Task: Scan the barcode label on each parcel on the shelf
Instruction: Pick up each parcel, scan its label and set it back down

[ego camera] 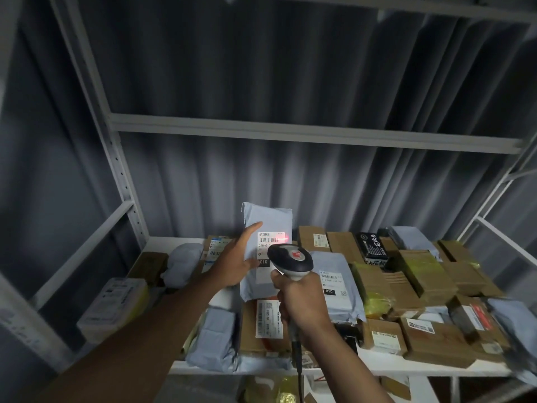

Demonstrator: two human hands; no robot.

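A white metal shelf carries a crowd of parcels from its left edge to its right edge: brown cardboard boxes fill most of the right half, and pale grey-blue plastic mailer bags lie among them, nearer the middle and front edge. A grey pleated curtain hangs behind the shelf's back edge.

Above the middle of the shelf, one grey-blue mailer parcel is held upright, its lower end close over the parcels beneath. The left hand holds it from the left side, thumb stretched up across its front face and the palm against its edge; the other fingers are hidden behind the parcel. A white barcode label sits on the parcel's front, just right of that thumb, and a red scan light glows at the label's right end.

The right hand grips the handle of a grey and white handheld barcode scanner, fingers curled round it, directly below and in front of the label, its head overlapping the parcel's lower front.
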